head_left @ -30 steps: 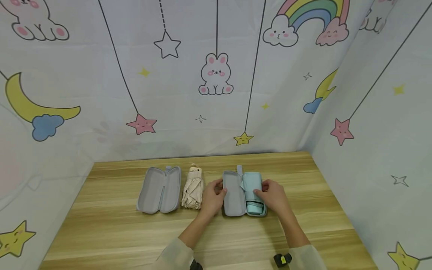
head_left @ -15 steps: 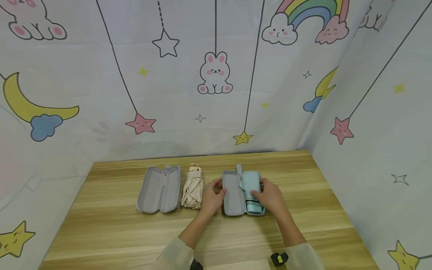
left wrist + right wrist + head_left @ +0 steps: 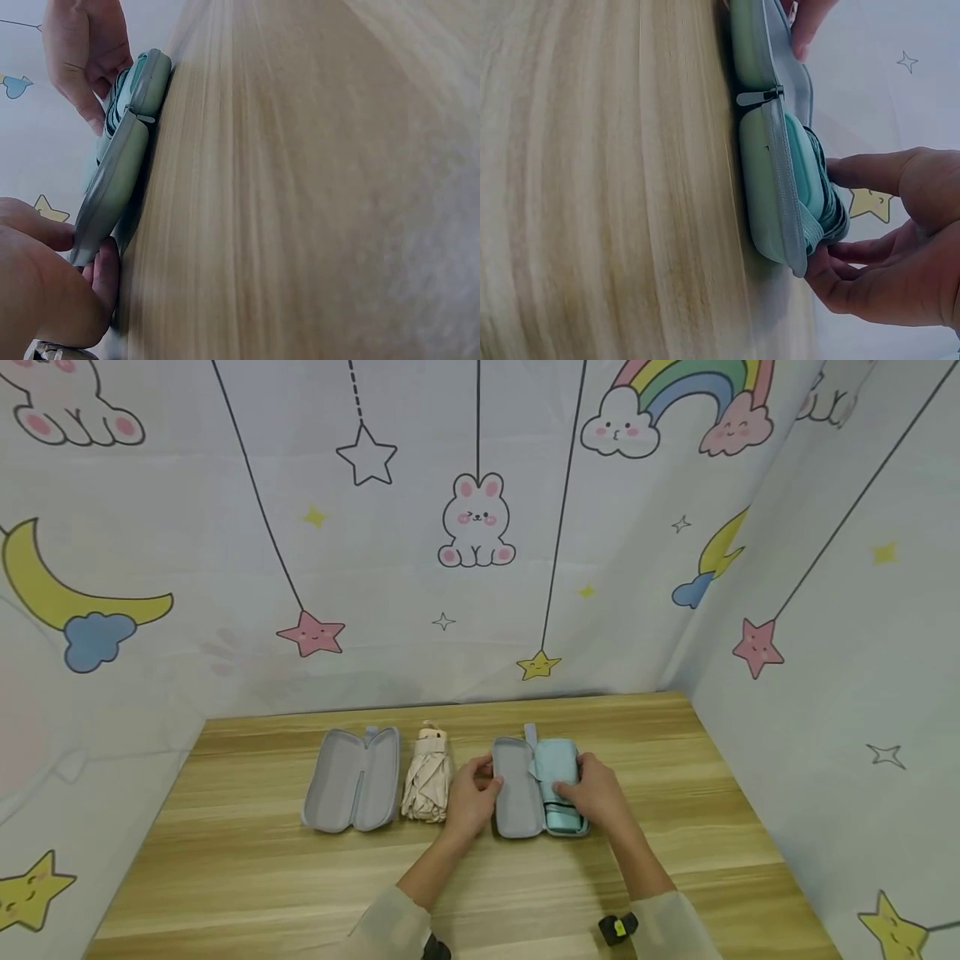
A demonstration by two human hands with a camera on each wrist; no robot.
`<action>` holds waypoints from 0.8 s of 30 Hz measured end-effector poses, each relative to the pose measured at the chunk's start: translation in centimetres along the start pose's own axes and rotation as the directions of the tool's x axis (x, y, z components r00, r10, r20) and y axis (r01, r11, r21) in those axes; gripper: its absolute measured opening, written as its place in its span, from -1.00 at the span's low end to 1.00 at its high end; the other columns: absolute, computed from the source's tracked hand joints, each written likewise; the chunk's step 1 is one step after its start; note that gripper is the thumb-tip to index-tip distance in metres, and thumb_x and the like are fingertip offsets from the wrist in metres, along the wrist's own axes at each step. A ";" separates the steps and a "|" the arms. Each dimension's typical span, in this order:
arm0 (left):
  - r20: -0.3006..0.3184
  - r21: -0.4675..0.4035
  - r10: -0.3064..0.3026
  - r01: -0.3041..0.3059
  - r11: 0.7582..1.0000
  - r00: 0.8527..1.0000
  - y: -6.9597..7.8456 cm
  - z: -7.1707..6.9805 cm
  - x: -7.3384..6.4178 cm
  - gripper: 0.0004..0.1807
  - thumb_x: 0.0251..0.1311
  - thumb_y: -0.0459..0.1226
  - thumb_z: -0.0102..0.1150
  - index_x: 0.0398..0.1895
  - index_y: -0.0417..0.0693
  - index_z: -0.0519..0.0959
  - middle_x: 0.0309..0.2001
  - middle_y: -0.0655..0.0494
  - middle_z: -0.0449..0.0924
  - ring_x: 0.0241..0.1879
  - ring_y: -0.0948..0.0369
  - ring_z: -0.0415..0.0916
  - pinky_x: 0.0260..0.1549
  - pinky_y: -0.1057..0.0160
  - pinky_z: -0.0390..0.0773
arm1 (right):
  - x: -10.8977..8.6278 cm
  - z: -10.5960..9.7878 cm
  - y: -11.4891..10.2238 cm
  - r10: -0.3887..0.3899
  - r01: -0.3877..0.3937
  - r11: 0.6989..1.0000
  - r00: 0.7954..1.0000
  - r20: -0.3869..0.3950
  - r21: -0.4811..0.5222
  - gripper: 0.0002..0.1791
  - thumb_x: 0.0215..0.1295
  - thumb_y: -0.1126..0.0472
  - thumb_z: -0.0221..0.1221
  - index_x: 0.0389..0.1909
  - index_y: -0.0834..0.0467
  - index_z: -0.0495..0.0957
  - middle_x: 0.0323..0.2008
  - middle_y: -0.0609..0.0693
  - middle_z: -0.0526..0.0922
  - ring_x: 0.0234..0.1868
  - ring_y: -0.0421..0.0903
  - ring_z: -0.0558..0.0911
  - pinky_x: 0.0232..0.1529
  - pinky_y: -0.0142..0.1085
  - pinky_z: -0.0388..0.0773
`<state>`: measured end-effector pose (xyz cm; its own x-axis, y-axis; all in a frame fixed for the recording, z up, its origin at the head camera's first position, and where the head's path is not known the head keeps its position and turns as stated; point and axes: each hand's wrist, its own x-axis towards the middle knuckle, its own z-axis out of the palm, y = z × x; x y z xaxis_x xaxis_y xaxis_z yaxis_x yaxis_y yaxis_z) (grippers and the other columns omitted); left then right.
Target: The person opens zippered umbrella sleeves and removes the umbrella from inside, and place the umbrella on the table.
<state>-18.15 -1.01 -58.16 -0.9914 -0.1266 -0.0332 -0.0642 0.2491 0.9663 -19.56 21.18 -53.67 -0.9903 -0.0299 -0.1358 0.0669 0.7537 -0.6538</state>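
Observation:
A grey zippered case lies unfolded on the table, its pale green outer shell showing in the right wrist view. A light teal folded umbrella lies in its right half, a dark cord across its lower part. My left hand pinches the outer edge of the case's left half, thumb above and fingers below, as the left wrist view shows. At the umbrella's right side my right hand holds it with the thumb over its top and the fingers curled at the case rim.
Left of my left hand lies a beige folded umbrella. Beyond it a second grey case lies unfolded with nothing inside. The wooden table meets a patterned white cloth at the back and sides.
My right hand has shifted slightly left, its thumb farther over the teal umbrella, which sits a little closer into the case. My left hand keeps its hold on the case edge.

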 end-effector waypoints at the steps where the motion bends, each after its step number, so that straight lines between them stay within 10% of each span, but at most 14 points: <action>1: -0.001 -0.001 -0.006 0.006 1.000 1.000 0.0 0.0 0.0 -0.54 0.40 -0.40 0.32 0.34 -0.24 0.56 0.05 -0.11 0.64 -0.04 0.02 0.69 -0.14 0.08 0.71 | 0.1 0.0 0.0 0.000 0.000 1.000 1.000 0.005 0.005 -0.33 0.32 0.16 0.41 0.26 0.52 0.41 0.10 0.39 0.65 0.12 0.28 0.65 0.13 0.15 0.60; 24: 0.011 0.004 -0.016 0.016 1.000 1.000 -0.2 -0.2 -0.1 -0.53 0.40 -0.38 0.33 0.35 -0.21 0.55 0.08 -0.10 0.64 -0.03 0.02 0.68 -0.12 0.08 0.71 | -0.5 0.4 -0.3 -0.073 0.074 0.997 0.996 -0.055 0.011 -0.33 0.33 0.22 0.42 0.31 0.46 0.39 0.11 0.39 0.65 0.13 0.29 0.64 0.11 0.18 0.59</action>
<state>-18.05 -1.25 -58.26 -0.9914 -0.1199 -0.0518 -0.0807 0.2505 0.9647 -19.04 20.71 -53.65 -0.9977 -0.0488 -0.0463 -0.0052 0.7419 -0.6705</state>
